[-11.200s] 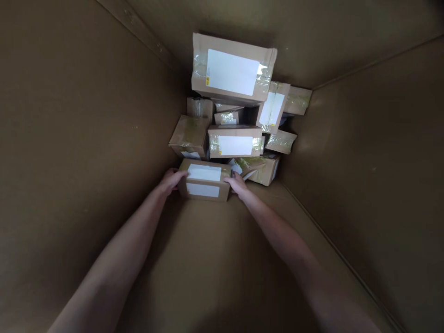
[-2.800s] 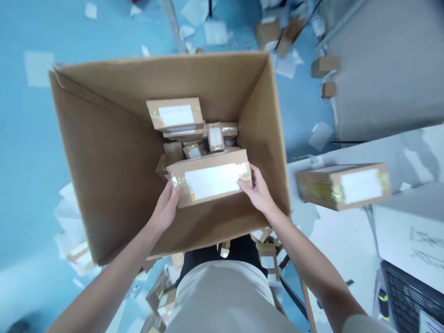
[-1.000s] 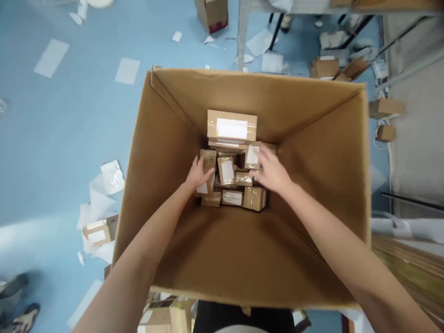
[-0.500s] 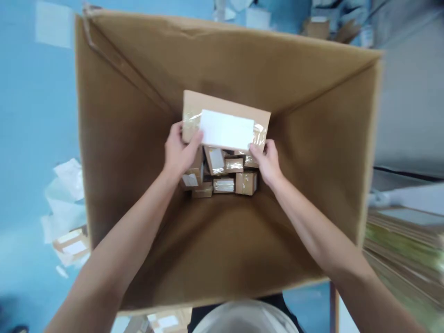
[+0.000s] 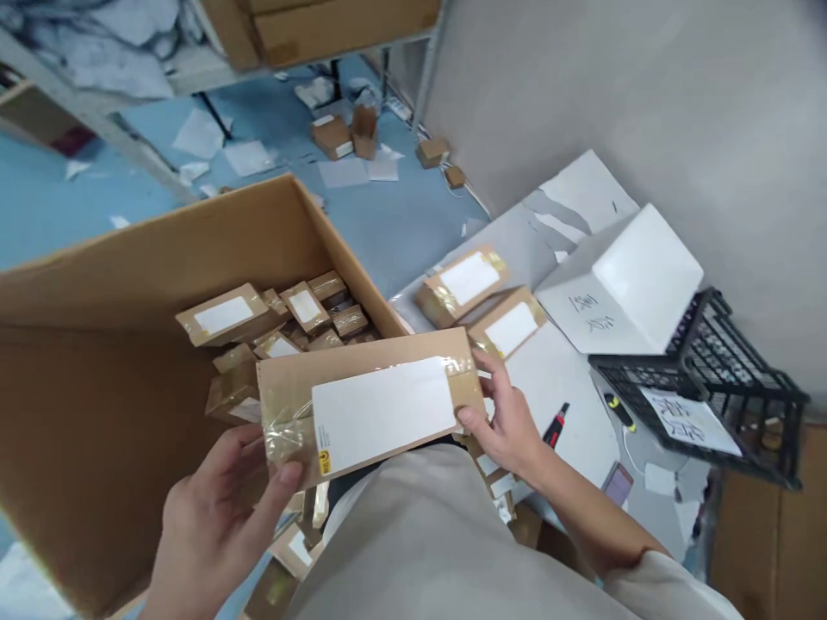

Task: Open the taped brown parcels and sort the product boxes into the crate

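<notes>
A long cardboard box [image 5: 388,405] with a large white label and clear tape at its ends is between my two hands, tilted, near my body. My left hand [image 5: 220,508] is closed on its left end, thumb on the front face. At the right end my right hand [image 5: 504,413] grips it, thumb in front and fingers behind. Behind and to the left stands a big open carton [image 5: 161,232], with several small taped boxes piled inside, among them a longer labelled box [image 5: 223,317]. The held box hides part of the carton's near side.
On the white table [image 5: 562,387] to the right are two labelled boxes [image 5: 469,275], a red-black cutter [image 5: 556,424], a phone [image 5: 618,484], a white box [image 5: 620,284] and a black crate [image 5: 717,387]. Papers and small boxes [image 5: 332,136] lie on the blue floor.
My view has swung right, bringing the table into sight. My hands, earlier down inside the big carton with a labelled box, are now out beside it, both holding a labelled box.
</notes>
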Demonstrator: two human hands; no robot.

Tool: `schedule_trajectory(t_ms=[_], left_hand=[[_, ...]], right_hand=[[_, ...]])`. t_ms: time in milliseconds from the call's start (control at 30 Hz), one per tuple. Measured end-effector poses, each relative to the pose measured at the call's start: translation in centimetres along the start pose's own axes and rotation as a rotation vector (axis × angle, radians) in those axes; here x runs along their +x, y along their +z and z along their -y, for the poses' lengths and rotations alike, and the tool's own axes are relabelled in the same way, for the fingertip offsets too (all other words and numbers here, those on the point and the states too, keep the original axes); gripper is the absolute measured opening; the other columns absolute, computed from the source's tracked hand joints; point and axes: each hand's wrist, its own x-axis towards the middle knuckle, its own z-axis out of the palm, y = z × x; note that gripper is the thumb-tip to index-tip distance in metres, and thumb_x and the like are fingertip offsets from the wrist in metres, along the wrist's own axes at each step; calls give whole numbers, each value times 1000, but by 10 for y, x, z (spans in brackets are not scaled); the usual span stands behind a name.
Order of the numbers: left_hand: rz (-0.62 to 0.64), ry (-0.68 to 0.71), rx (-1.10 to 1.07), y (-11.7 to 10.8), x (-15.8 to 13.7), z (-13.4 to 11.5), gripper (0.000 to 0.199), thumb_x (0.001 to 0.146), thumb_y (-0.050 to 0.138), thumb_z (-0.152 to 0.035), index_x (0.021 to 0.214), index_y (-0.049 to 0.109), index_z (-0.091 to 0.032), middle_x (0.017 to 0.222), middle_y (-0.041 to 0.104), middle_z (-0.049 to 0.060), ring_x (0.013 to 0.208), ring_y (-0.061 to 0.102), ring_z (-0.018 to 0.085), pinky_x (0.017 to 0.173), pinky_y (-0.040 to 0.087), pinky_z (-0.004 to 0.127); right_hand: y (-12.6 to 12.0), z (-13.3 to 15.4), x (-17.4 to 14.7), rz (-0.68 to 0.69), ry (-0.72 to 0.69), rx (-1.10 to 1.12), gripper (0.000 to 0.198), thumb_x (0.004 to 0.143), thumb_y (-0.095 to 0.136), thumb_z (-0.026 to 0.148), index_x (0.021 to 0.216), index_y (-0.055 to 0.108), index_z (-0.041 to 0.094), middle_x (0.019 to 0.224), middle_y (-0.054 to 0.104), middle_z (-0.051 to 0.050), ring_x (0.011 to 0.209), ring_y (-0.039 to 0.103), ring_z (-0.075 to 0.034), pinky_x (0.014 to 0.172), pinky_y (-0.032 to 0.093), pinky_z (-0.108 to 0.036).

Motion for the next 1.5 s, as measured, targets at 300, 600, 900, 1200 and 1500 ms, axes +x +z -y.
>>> schedule_trajectory(t_ms=[300, 600, 900, 1200, 1500], left_hand=[[462, 491, 60, 196, 0, -206, 44, 79, 58, -47, 117, 53, -25, 106, 71, 3, 94, 68, 25, 79, 55, 35], [730, 434, 242, 365, 4, -178, 49, 89, 43, -45, 130, 46, -18, 117, 65, 11, 107, 62, 26, 90, 49, 39], [762, 449, 186, 398, 29, -94, 56, 91, 38, -47, 136, 37, -13, 130, 55, 15, 121, 52, 25, 101, 40, 38], [875, 454, 108, 411, 35, -95, 60, 92, 38, -46, 143, 29, -14, 141, 45, 14, 134, 39, 24, 110, 32, 40], [874, 375, 120, 412, 35, -93, 60, 92, 41, -46, 142, 27, -16, 145, 39, 14, 136, 35, 22, 111, 29, 38]], right_hand=[[-151, -138, -155, -758, 378, -35, 59, 88, 45, 50, 137, 45, 16, 94, 70, -8, 76, 66, -21, 64, 51, -29], [-70, -267, -183, -868, 782, 240, 63, 90, 33, 56, 139, 42, 18, 104, 69, -11, 87, 65, -25, 78, 50, -38], [-23, -287, -162, -736, 846, 308, 70, 88, 36, 58, 144, 36, 15, 115, 66, -14, 101, 63, -27, 86, 48, -37], [-20, -279, -160, -869, 908, 261, 72, 89, 29, 60, 144, 35, 14, 125, 61, -15, 112, 58, -29, 94, 45, -40], [-21, -292, -166, -899, 697, 373, 63, 90, 33, 56, 137, 44, 15, 135, 54, -14, 123, 50, -25, 103, 39, -41]])
